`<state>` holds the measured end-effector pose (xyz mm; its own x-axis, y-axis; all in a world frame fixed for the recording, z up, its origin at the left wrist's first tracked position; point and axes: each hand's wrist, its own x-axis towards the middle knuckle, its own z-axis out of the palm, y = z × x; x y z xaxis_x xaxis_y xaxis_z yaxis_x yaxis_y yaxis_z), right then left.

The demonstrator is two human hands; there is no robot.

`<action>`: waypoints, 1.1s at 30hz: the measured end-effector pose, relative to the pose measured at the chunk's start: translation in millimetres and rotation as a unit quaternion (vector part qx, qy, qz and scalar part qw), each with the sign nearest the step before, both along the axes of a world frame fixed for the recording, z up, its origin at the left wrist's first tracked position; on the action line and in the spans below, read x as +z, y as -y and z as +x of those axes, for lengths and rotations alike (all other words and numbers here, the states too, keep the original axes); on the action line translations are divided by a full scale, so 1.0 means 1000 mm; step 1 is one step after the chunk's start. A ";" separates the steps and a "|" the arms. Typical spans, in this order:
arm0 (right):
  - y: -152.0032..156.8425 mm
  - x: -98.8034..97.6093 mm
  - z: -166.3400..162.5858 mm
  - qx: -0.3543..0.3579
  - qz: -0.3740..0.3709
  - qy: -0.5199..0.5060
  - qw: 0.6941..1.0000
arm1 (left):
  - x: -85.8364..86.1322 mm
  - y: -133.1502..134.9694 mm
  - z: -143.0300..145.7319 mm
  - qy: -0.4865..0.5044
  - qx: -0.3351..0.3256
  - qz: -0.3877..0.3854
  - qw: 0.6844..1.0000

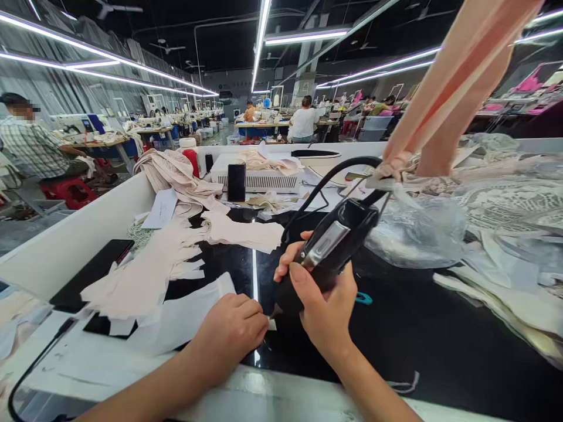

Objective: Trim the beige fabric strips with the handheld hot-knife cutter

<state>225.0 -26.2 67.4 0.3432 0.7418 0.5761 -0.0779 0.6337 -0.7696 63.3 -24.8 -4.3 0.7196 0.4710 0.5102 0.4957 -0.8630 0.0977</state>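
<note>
Right of centre, the black corded tool (328, 243) was tilted over the dark tabletop (404, 316). Judged hard-cased, moderately heavy, perhaps slick; mid-body seemed the best hold. Your right grip (324, 308) wrapped that body. Your left grip (240, 328) curled against the white sheet (185, 319); any pinch was hidden.

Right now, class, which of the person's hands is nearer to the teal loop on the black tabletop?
Right: the right hand is just left of the teal loop; the left hand is farther left.
</note>
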 end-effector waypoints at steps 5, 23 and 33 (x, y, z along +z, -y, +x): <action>0.000 -0.003 0.005 -0.026 -0.006 0.026 0.999 | -0.002 0.001 0.001 0.004 -0.004 0.000 1.000; 0.002 -0.001 0.003 -0.016 -0.004 -0.007 1.000 | 0.000 0.000 -0.001 0.031 -0.014 0.008 0.999; 0.006 -0.001 0.004 -0.019 -0.014 0.004 1.000 | -0.002 0.000 -0.002 0.034 -0.020 0.007 0.999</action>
